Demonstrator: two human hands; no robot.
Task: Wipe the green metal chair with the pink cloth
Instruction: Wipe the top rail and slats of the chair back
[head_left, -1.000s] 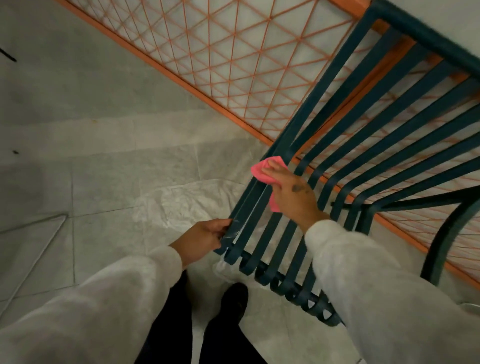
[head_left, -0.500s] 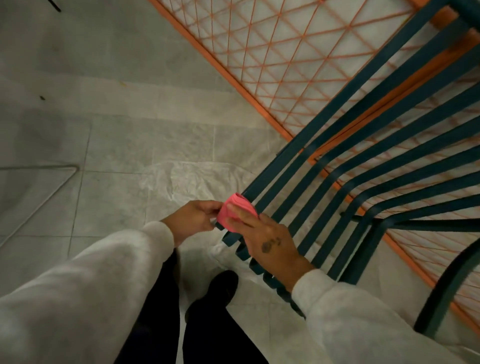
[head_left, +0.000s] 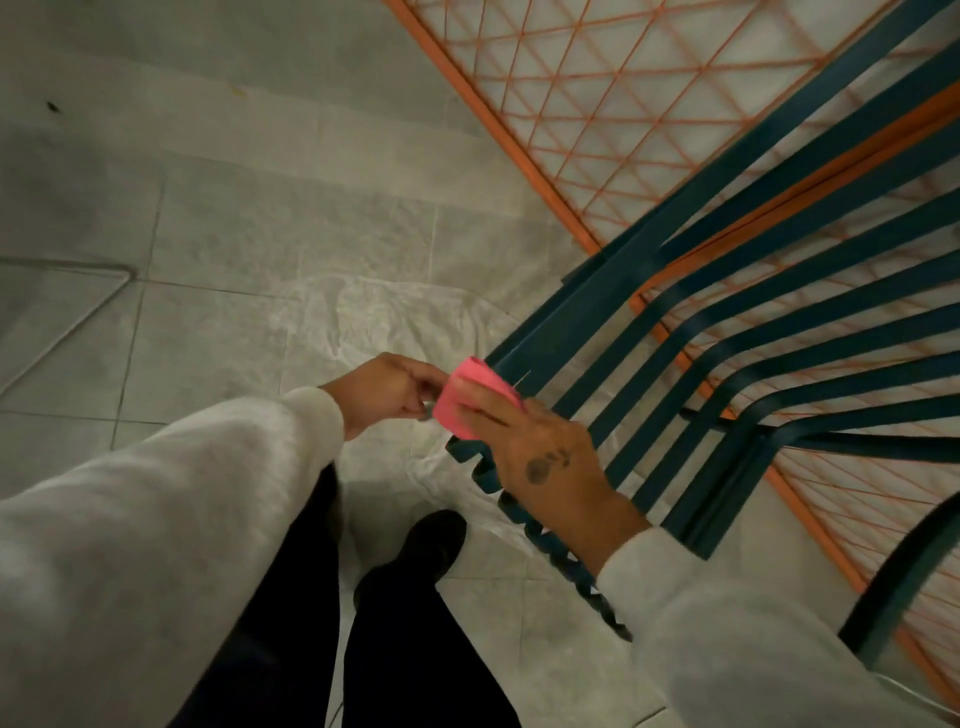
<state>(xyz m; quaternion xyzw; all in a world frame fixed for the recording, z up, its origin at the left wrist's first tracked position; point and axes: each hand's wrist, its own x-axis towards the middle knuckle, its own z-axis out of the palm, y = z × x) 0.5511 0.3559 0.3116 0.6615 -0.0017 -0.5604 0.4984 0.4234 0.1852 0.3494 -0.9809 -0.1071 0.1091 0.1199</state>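
At frame centre our right hand (head_left: 540, 457) presses the pink cloth (head_left: 470, 402) onto the green chair (head_left: 727, 332) slats, left hand (head_left: 387, 389) fingers pinching its edge

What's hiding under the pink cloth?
Under the pink cloth is the front corner of the green chair. The right hand presses it down, so the slat ends beneath are covered.
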